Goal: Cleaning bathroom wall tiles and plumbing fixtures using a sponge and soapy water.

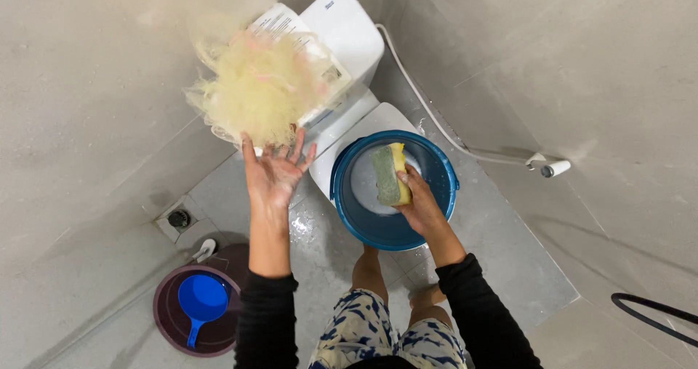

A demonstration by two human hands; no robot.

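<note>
A pale yellow mesh bath puff (pixel 258 85), blurred, hangs in the air just above the spread fingers of my left hand (pixel 273 176); the hand does not grip it. My right hand (pixel 420 205) holds a yellow sponge with a green scouring side (pixel 390 174) upright inside a blue bucket (pixel 436 167). The bucket rests on the closed lid of a white toilet (pixel 349 27) and holds a little whitish water at its bottom.
A purple bucket (pixel 171 325) with a blue scoop (pixel 201 300) stands on the floor at lower left, beside a floor drain (pixel 178 218). A white spray hose (pixel 436 114) runs along the right wall. My bare legs stand on wet grey tiles.
</note>
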